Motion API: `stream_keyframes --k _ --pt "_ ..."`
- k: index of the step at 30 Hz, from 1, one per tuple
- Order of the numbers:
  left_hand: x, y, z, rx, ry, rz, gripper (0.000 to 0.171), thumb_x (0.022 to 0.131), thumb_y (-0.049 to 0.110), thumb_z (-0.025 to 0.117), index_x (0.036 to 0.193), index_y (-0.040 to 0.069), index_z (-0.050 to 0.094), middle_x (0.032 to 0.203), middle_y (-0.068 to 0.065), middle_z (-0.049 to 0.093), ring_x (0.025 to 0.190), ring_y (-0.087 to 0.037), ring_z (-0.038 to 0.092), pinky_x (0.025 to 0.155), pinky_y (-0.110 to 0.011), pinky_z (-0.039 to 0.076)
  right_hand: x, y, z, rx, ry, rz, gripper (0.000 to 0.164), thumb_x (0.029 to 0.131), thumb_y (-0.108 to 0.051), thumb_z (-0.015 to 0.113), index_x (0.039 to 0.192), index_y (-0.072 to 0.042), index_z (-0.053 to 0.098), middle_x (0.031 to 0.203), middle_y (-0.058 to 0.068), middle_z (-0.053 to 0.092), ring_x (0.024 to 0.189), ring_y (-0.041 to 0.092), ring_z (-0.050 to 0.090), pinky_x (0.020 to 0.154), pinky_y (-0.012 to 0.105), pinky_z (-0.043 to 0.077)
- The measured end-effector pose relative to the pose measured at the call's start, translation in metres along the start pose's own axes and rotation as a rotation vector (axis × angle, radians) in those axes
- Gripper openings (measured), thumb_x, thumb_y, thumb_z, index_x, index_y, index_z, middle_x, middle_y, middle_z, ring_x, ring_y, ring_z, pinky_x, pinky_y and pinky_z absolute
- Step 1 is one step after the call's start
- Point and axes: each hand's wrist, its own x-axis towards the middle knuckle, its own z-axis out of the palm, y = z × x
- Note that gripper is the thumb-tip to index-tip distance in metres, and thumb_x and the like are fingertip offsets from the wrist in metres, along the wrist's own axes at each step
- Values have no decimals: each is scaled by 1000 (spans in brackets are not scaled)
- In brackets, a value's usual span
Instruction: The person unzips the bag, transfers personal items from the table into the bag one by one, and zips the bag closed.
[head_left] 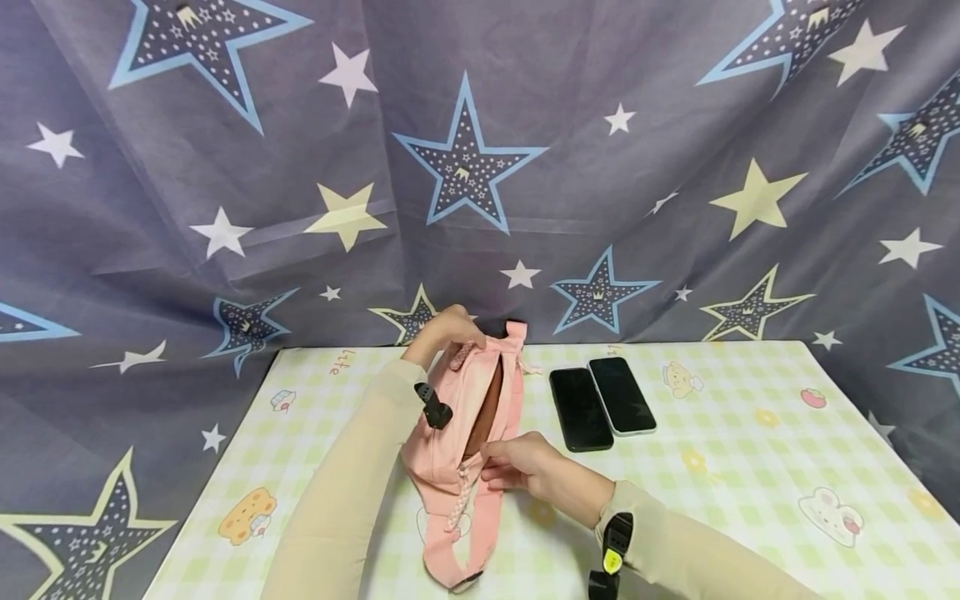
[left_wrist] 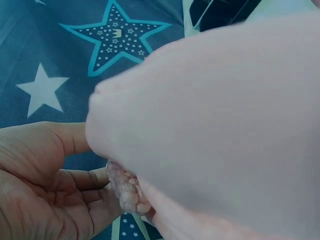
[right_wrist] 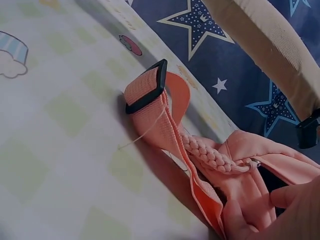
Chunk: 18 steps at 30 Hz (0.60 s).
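A pink sling bag (head_left: 442, 421) stands on the table with its long zip undone, a brown inside (head_left: 487, 410) showing through the gap. At its far end, my left hand (head_left: 452, 323) grips the top between thumb and fingers; the left wrist view shows that hand (left_wrist: 45, 185) beside a braided zip pull (left_wrist: 125, 187). My right hand (head_left: 528, 462) pinches the opening's edge at the near end. In the right wrist view, fingers of that hand (right_wrist: 287, 215) hold the fabric near another braided pull (right_wrist: 210, 155). A strap (head_left: 442, 558) with a black buckle (right_wrist: 147, 92) trails toward me.
Right of the bag, a black phone (head_left: 581, 410) and a second phone with a pale edge (head_left: 622, 396) lie side by side, screens up. A green-checked cloth (head_left: 720, 500) covers the table. Behind its back edge hangs a dark star-patterned curtain (head_left: 645, 192).
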Motion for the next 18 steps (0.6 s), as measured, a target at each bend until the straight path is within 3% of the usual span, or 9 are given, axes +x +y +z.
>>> stream_keyframes --k 5,7,13,18 --pt "-2 2 -4 -108 -12 -15 29 77 -6 72 77 7 46 71 -1 42 58 -14 43 66 -34 44 3 0 3 1 -12 -4 17 92 -4 69 102 9 72 70 6 71 61 9 70 61 22 62" --pt "-4 3 -7 -154 -17 -24 25 78 -7 71 81 3 48 65 1 42 55 -11 45 66 -34 47 4 0 4 3 -21 -8 16 92 -4 69 100 9 72 67 6 70 60 10 70 61 21 62" --pt "-8 9 -15 -231 -25 -64 34 80 -5 71 105 -7 49 78 -4 50 56 -13 54 62 -30 51 6 -2 8 -10 -40 15 17 91 -9 72 100 6 73 70 5 67 61 10 68 62 23 63" --pt "-14 17 -21 -270 -6 -74 20 81 -1 71 91 -3 53 71 -1 49 55 -11 52 57 -26 50 9 -3 8 31 -82 17 20 88 -8 67 104 4 70 78 4 69 68 12 70 73 27 64"
